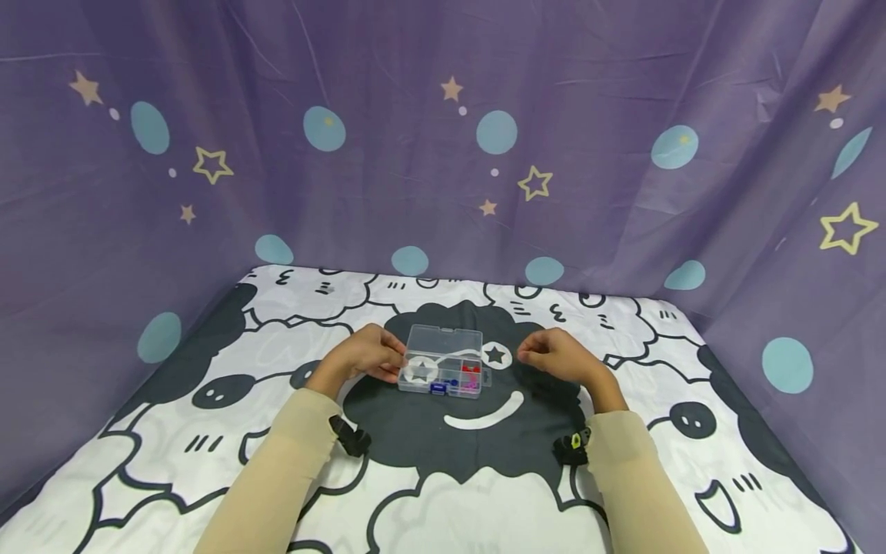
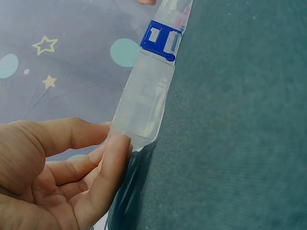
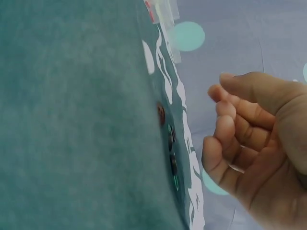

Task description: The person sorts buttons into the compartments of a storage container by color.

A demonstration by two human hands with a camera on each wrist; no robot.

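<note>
A clear plastic compartment box (image 1: 443,338) stands on the dark patch of the cloth with its lid raised at the back. Red pieces (image 1: 471,368), pink pieces (image 1: 474,382) and a few blue pieces lie in its right-hand compartments. A blue latch (image 2: 160,40) sits on the front wall. My left hand (image 1: 374,354) pinches the box's left end, thumb at the front corner. To the right of the box, my right hand (image 1: 557,355) is held above the cloth, fingers loosely bent and thumb near the index fingertip; nothing shows between them.
Several small dark round pieces (image 3: 171,139) lie on the cloth near my right hand. A sheep-patterned cloth (image 1: 477,512) covers the table. Purple curtains (image 1: 429,69) with stars and dots surround it at the back and sides.
</note>
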